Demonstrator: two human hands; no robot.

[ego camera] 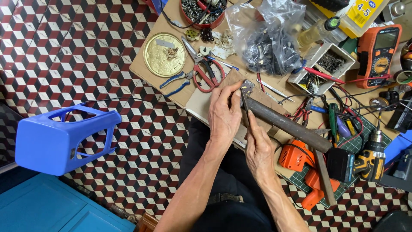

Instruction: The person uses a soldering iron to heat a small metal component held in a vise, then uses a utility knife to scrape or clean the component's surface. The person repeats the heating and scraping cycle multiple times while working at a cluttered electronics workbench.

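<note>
Floor of red, black and white cube-pattern tiles (64, 47) — overturned blue plastic stool (64, 137) at left

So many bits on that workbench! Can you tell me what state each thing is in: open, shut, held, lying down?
Left hand: fingers closed on the small metal part.
Right hand: fingers pinch a thin tool against that part.
Red-handled scissors: lying shut.
Blue-handled pliers: lying, handles spread.
Plastic bag: open at top, full of dark pieces.
Blue stool: tipped on its side.
Multimeter: lying flat, leads attached.
Cordless drill: lying down.
</note>
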